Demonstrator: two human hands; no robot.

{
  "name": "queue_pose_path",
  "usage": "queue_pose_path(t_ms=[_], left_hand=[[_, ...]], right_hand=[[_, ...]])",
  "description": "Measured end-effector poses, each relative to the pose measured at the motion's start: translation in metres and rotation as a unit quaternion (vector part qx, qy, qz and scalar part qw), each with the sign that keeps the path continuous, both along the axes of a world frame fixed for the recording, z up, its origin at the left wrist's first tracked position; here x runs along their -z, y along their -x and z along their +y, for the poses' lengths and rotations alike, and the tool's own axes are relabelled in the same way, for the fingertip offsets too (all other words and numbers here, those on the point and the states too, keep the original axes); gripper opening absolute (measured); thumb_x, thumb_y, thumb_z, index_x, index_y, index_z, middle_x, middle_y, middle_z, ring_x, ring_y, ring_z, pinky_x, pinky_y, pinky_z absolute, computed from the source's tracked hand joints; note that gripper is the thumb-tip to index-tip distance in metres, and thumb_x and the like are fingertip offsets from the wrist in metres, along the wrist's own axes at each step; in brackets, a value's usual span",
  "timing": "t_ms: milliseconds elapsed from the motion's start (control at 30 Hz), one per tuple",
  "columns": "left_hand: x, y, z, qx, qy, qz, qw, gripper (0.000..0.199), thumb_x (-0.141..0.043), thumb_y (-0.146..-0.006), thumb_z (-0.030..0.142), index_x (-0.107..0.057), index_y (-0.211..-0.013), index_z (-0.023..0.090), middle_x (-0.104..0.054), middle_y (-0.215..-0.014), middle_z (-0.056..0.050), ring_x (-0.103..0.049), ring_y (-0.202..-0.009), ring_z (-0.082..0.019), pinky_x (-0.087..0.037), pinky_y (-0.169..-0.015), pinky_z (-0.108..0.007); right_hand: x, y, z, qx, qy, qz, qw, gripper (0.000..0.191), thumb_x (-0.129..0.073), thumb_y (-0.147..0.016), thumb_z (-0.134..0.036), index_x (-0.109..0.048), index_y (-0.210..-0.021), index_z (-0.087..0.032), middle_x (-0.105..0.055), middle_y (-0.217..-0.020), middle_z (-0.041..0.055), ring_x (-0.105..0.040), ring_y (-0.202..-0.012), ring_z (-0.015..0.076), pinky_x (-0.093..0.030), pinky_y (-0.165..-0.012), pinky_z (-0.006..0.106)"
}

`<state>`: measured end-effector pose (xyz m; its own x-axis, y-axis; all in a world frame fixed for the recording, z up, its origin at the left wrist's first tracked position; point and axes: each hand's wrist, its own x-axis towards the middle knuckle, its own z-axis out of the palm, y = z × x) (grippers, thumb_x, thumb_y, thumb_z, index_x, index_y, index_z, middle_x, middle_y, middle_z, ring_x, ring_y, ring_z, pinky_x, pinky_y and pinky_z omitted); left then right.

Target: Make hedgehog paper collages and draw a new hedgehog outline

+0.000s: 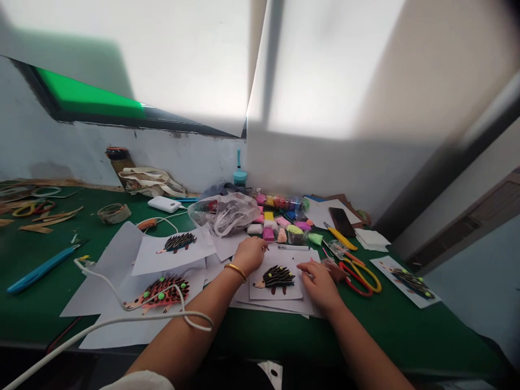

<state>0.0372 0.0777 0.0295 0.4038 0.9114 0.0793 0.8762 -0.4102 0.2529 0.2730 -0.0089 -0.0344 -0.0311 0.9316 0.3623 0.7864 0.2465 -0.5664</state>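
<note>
On my left there's a blue knife, then a pink hedgehog with a white cable looped over it. My left hand is bunched at the top-left of the middle card, can't tell if it's pinching anything, and the black hedgehog on that card sits between my hands. The pen lies just above, my right hand is loosely open by the card's right edge, and the scissors are further right.

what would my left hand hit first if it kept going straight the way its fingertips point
Probably the white pen, lying just to the right of the left hand's fingertips. Depth is hard to judge from this one view, so the hand might pass above it.
</note>
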Motion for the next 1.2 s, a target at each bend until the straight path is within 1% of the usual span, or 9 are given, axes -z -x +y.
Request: queue_pose_path(t_ms=[100,267,433,567,733,933,1033,1133,1200], left_hand=[[-0.001,0.017,-0.012,0.004,0.03,0.006,1.0,0.023,-0.052,-0.088,0.028,-0.072,-0.098,0.025,-0.07,-0.102,-0.006,-0.062,-0.095,-0.021,-0.044,-0.081,-0.029],[0.0,0.035,-0.029,-0.008,0.05,0.019,0.999,0.026,-0.059,-0.082,0.027,-0.071,-0.104,0.022,-0.067,-0.107,-0.01,-0.06,-0.101,-0.025,-0.044,-0.085,-0.032],[0.001,0.033,-0.032,-0.019,0.058,0.016,0.998,0.022,-0.061,-0.08,0.027,-0.071,-0.099,0.02,-0.064,-0.108,-0.012,-0.058,-0.102,-0.026,-0.044,-0.086,-0.033],[0.007,0.031,-0.03,-0.026,0.064,-0.001,0.998,0.014,-0.06,-0.079,0.024,-0.07,-0.089,0.02,-0.065,-0.102,-0.01,-0.059,-0.099,-0.025,-0.044,-0.081,-0.031],[0.014,0.033,-0.028,-0.027,0.082,-0.033,0.996,0.016,-0.055,-0.08,0.02,-0.067,-0.09,0.023,-0.069,-0.095,-0.005,-0.061,-0.09,-0.02,-0.043,-0.076,-0.028],[0.018,0.035,-0.027,-0.036,0.091,-0.068,0.993,0.016,-0.057,-0.079,0.02,-0.068,-0.089,0.024,-0.071,-0.095,-0.002,-0.063,-0.087,-0.019,-0.042,-0.073,-0.026],[0.02,0.035,-0.027,-0.039,0.088,-0.081,0.992,0.015,-0.058,-0.08,0.021,-0.069,-0.089,0.024,-0.072,-0.094,-0.002,-0.063,-0.088,-0.019,-0.042,-0.073,-0.026],[0.022,0.036,-0.027,-0.04,0.088,-0.09,0.991,0.014,-0.058,-0.08,0.023,-0.07,-0.089,0.024,-0.072,-0.092,-0.002,-0.063,-0.088,-0.019,-0.042,-0.073,-0.026],[0.023,0.036,-0.027,-0.04,0.089,-0.095,0.991,0.015,-0.058,-0.082,0.024,-0.07,-0.09,0.024,-0.072,-0.092,-0.002,-0.064,-0.088,-0.019,-0.042,-0.073,-0.026]], right_hand=[[0.002,0.001,0.001,0.013,0.008,-0.021,1.0,0.029,-0.044,-0.086,-0.026,-0.069,-0.099,-0.021,-0.069,-0.101,0.0072,-0.058,-0.102,0.0244,-0.041,-0.096,0.039],[-0.001,0.004,-0.001,0.023,0.029,-0.064,0.997,0.028,-0.044,-0.087,-0.026,-0.071,-0.096,-0.022,-0.069,-0.097,0.0071,-0.059,-0.096,0.0231,-0.042,-0.09,0.036],[-0.008,0.008,-0.004,0.025,0.052,-0.093,0.994,0.029,-0.043,-0.088,-0.022,-0.071,-0.097,-0.02,-0.068,-0.097,0.0071,-0.058,-0.097,0.0215,-0.041,-0.09,0.033],[-0.008,0.009,-0.004,0.025,0.061,-0.095,0.993,0.03,-0.043,-0.089,-0.022,-0.071,-0.098,-0.02,-0.069,-0.099,0.0073,-0.058,-0.099,0.0216,-0.041,-0.092,0.033],[-0.011,0.006,0.0,0.039,0.105,-0.069,0.991,0.035,-0.04,-0.09,-0.026,-0.069,-0.109,-0.018,-0.069,-0.112,0.0081,-0.059,-0.107,0.0231,-0.041,-0.096,0.035],[-0.024,0.006,0.016,0.038,0.172,-0.016,0.984,0.04,-0.042,-0.089,-0.028,-0.063,-0.121,-0.017,-0.065,-0.125,0.0084,-0.057,-0.117,0.0229,-0.039,-0.1,0.034],[-0.028,0.007,0.027,0.015,0.194,-0.002,0.981,0.036,-0.047,-0.087,-0.03,-0.065,-0.116,-0.018,-0.068,-0.117,0.0085,-0.061,-0.106,0.0222,-0.043,-0.092,0.032],[-0.028,0.007,0.035,-0.004,0.21,-0.003,0.978,0.024,-0.05,-0.085,-0.031,-0.067,-0.096,-0.019,-0.071,-0.095,0.0057,-0.063,-0.086,0.0206,-0.044,-0.075,0.029],[-0.026,0.007,0.037,-0.007,0.208,-0.006,0.978,0.018,-0.05,-0.084,-0.031,-0.065,-0.086,-0.02,-0.07,-0.085,0.0036,-0.062,-0.079,0.0193,-0.042,-0.069,0.027]])
